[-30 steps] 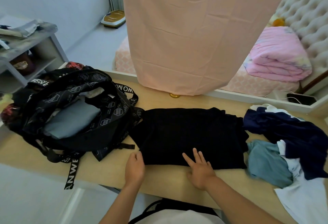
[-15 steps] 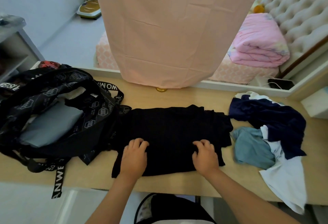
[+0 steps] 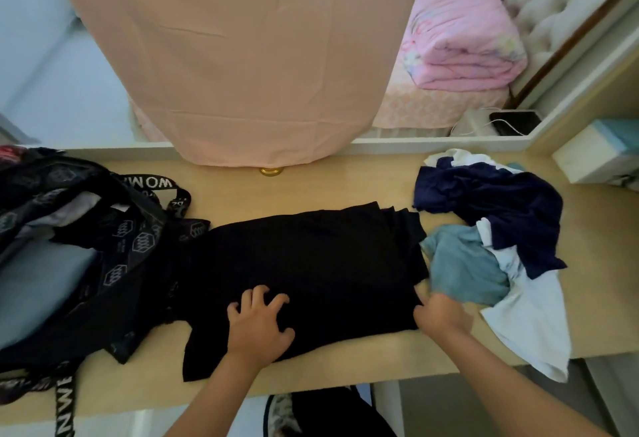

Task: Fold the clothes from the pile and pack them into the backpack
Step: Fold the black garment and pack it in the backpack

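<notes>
A black garment (image 3: 311, 263) lies flat in the middle of the wooden table (image 3: 328, 184). My left hand (image 3: 257, 322) presses on its near left part with fingers spread and bent. At the garment's near right edge, my right hand (image 3: 441, 315) grips the cloth; it is blurred and its fingertips are hidden. The open black backpack (image 3: 114, 256) lies at the left, touching the garment, with grey folded cloth (image 3: 41, 277) inside. The pile at the right holds a navy piece (image 3: 501, 205), a teal piece (image 3: 463, 263) and a white piece (image 3: 529, 326).
A large pink cloth (image 3: 242, 56) hangs over the table's far edge, with a small gold object (image 3: 271, 171) under its hem. A white box (image 3: 594, 156) stands at the far right. Beyond the table lies a folded pink blanket (image 3: 463, 39) on a bed.
My right hand has slid from the garment's middle to its right edge. My left hand stays pressed on the garment's left part. The view has shifted right.
</notes>
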Available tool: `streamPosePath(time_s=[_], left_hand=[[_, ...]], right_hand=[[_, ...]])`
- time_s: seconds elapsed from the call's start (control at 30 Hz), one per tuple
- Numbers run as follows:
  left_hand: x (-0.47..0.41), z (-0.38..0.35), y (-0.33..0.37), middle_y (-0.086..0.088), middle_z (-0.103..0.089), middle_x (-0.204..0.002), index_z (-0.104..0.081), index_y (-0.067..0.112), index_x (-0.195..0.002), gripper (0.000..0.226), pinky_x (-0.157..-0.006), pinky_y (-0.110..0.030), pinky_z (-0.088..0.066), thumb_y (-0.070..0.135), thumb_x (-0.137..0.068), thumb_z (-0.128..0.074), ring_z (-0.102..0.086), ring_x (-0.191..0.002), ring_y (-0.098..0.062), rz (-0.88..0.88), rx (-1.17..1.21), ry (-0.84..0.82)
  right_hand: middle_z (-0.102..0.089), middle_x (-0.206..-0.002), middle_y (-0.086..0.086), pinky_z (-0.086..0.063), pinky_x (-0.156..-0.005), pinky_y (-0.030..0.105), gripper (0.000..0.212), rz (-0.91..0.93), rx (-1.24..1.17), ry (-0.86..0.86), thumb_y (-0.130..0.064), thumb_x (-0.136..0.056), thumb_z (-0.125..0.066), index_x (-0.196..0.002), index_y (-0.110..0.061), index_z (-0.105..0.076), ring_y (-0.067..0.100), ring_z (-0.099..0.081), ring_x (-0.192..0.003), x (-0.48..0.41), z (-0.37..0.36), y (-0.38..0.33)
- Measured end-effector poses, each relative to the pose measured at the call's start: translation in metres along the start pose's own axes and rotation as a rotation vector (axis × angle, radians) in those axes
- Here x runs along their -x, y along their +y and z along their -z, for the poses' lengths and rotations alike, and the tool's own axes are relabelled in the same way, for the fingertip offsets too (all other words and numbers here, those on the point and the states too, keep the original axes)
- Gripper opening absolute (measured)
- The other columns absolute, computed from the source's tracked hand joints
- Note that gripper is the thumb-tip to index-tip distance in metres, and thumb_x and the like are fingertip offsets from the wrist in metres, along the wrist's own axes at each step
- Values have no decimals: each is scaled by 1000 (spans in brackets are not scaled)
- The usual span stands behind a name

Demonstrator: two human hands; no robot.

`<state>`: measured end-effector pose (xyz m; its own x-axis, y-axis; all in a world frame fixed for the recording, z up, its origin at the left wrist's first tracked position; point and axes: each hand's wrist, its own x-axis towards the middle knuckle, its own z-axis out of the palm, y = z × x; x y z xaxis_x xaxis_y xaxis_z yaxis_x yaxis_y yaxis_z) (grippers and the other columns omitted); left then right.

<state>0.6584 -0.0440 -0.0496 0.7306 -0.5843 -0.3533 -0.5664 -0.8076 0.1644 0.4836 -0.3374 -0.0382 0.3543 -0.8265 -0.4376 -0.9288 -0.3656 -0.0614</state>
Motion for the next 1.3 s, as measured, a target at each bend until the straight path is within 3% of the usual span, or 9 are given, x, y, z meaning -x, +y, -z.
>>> streamPosePath(time_s=[0.13,0.27,0.47,0.7,0.83,0.9,1.0,1.1,1.3], left_hand=[[-43,22,22,4,-56,-111,-68,31,-98,22,-88,-37,-40,42,-84,-55,-52,-104,-21,-97,41,177],[-100,50,45,6,-55,-124,-59,28,-124,30,-95,-32,-40,28,-97,-45,-50,-113,-16,-193,121,172],[-171,68,46,-1,-48,-137,-41,22,-142,40,-99,-37,-40,30,-102,-40,-45,-123,-23,-163,10,95],[-194,75,39,3,-62,-108,-61,26,-114,25,-91,-36,-34,36,-100,-42,-52,-102,-22,-90,-121,213],[-188,70,44,0,-59,-114,-62,24,-115,28,-94,-38,-36,18,-88,-62,-52,-104,-24,26,-7,379],[-179,63,56,0,-55,-124,-59,24,-121,37,-99,-39,-37,16,-86,-63,-50,-113,-24,-116,35,407],[-166,47,77,1,-34,-153,-39,31,-145,51,-114,-44,-28,30,-95,-52,-31,-141,-24,-385,14,175],[-160,31,85,1,-7,-164,-15,35,-154,61,-120,-52,-12,42,-98,-39,-3,-151,-24,-310,-80,-17],[-171,48,129,-5,-42,-144,-50,23,-136,45,-112,-41,-28,33,-92,-43,-37,-131,-25,-231,-141,118]], right_hand=[[-57,-93,-3,-45,-68,33,31,168,-151,166,-21,-75,-61,-103,-23,-48,20,-58,-82,-9,21,-44],[-55,-116,3,-51,-78,39,39,402,-120,205,-21,-87,-55,-126,-19,-51,25,-59,-101,-36,33,-98],[-48,-138,8,-49,-92,44,54,334,-212,85,-34,-99,-52,-148,-19,-34,30,-54,-119,-104,49,-146],[-70,-107,1,-51,-86,36,21,262,-358,88,-37,-94,-62,-108,-24,-69,24,-63,-97,-148,49,-150],[-57,-121,5,-48,-90,40,30,232,-288,300,-28,-92,-65,-121,-20,-59,25,-57,-106,-144,46,-144],[-51,-126,7,-47,-90,40,44,343,-198,463,-20,-87,-68,-128,-19,-53,25,-53,-110,-132,42,-140],[-48,-133,7,-47,-94,41,49,612,-158,469,-13,-86,-63,-133,-16,-49,25,-50,-118,-112,24,-122],[-44,-143,11,-40,-109,38,50,614,-316,345,-13,-94,-57,-142,-9,-41,24,-43,-132,-109,4,-88],[-50,-136,11,-41,-103,46,46,379,-305,347,-15,-94,-56,-139,-9,-45,30,-48,-123,-135,21,-32]])
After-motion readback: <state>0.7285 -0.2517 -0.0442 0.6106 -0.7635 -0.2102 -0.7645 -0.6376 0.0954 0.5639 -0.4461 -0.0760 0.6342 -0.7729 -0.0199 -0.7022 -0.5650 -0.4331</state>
